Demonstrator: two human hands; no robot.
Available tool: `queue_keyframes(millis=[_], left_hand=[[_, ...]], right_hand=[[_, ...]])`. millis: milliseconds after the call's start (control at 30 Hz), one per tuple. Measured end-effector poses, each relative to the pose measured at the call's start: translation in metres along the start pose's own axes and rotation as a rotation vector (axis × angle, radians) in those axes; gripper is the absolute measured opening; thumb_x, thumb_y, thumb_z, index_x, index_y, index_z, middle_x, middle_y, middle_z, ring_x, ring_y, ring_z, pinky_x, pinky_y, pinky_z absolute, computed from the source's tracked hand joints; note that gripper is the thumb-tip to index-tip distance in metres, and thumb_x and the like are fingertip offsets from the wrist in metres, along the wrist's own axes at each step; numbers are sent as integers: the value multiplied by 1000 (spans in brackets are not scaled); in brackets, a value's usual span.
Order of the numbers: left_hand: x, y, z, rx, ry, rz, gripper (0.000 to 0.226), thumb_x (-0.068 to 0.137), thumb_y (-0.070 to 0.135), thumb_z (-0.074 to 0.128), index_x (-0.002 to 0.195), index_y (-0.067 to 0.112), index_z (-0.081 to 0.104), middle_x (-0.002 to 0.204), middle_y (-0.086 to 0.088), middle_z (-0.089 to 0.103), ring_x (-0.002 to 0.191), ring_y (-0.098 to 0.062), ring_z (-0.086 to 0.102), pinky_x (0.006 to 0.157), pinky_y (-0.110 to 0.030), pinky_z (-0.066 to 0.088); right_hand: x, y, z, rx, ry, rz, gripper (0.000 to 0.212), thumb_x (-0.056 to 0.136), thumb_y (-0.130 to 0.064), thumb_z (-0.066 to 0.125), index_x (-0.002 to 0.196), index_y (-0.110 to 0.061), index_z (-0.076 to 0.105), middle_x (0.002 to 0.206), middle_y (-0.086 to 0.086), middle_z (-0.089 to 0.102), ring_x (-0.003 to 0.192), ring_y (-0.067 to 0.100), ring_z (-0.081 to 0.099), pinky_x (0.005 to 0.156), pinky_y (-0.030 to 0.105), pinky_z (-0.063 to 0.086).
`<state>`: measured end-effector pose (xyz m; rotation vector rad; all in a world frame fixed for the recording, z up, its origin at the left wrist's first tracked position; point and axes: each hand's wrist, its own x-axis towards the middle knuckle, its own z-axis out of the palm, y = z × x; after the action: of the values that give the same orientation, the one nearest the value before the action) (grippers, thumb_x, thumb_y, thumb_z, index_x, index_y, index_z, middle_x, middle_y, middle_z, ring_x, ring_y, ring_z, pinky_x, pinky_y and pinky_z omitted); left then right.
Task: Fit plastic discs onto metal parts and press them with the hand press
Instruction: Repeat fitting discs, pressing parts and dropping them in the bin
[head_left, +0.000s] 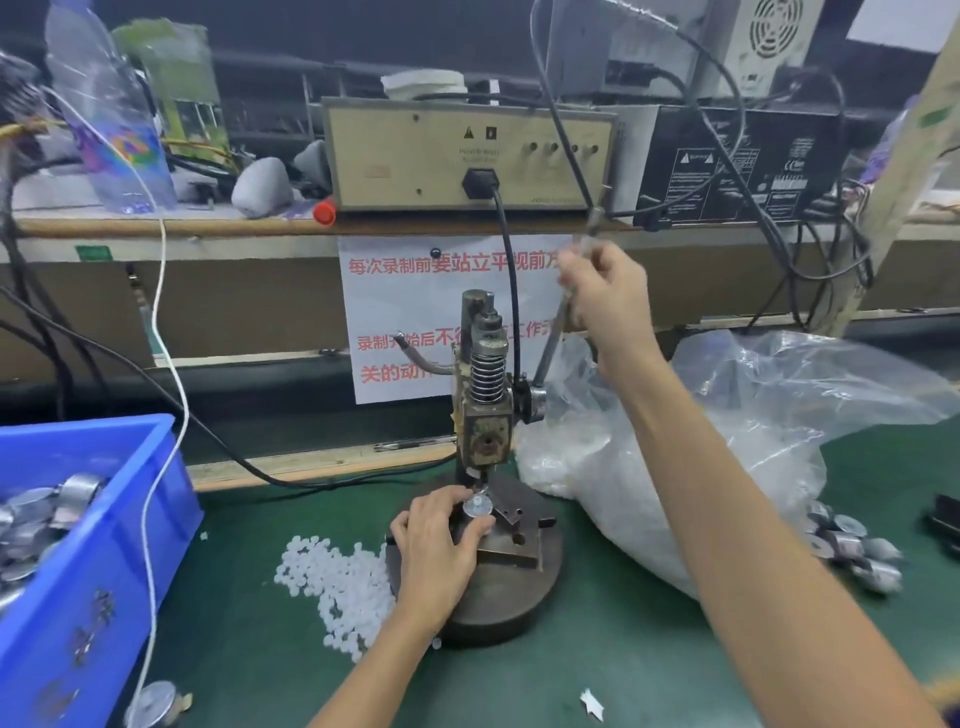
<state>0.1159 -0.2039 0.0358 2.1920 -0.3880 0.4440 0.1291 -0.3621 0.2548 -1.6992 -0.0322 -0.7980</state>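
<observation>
A small hand press (485, 410) stands on a round dark base (524, 587) in the middle of the green mat. My left hand (436, 535) pinches a metal part with a white plastic disc on top (478, 505), holding it on the fixture under the ram. My right hand (605, 296) grips the press lever (550, 348), which is raised. A heap of white plastic discs (343, 582) lies left of the base.
A blue bin (130, 525) with several metal parts stands at the left. A clear plastic bag (753, 415) of white discs lies right of the press, with pressed metal parts (852, 551) beside it. Cables and power boxes (467, 156) fill the back shelf.
</observation>
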Motion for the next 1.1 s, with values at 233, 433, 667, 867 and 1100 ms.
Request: queue_keyframes(millis=[233, 433, 667, 867, 1100], left_hand=[[0, -3, 2, 0, 27, 2, 26, 84, 34, 67, 106, 23, 62, 105, 19, 55, 101, -2, 43, 87, -19, 15], [0, -3, 0, -8, 18, 9, 26, 85, 37, 65, 107, 23, 62, 109, 17, 58, 105, -4, 46, 88, -19, 15], [-1, -2, 0, -12, 29, -2, 25, 82, 38, 67, 103, 27, 61, 105, 21, 56, 105, -6, 48, 89, -21, 17], [1, 0, -1, -7, 17, -7, 30, 77, 37, 72, 102, 25, 61, 104, 19, 56, 104, -10, 49, 90, -25, 20], [-40, 22, -9, -63, 40, 59, 32, 69, 33, 80, 95, 30, 60, 103, 18, 59, 100, -4, 50, 87, -23, 22]], right_hand=[[-106, 27, 0, 285, 169, -218, 14, 85, -22, 55, 76, -28, 47, 66, -16, 46, 58, 3, 43, 60, 16, 40], [-81, 18, 16, 290, 308, -195, 23, 87, -14, 54, 72, -29, 45, 65, -14, 43, 58, 8, 36, 58, 27, 34], [-45, 22, 18, 356, 146, -33, 37, 91, 6, 48, 123, -13, 51, 113, 1, 61, 84, 6, 58, 64, 15, 45], [-145, 103, 2, 170, 152, 313, 24, 90, 1, 54, 95, -20, 64, 91, 8, 67, 66, 5, 56, 55, 18, 43], [-198, 125, -19, 121, -155, 581, 13, 93, -10, 55, 95, -17, 66, 78, 3, 70, 54, 9, 54, 47, 20, 42]])
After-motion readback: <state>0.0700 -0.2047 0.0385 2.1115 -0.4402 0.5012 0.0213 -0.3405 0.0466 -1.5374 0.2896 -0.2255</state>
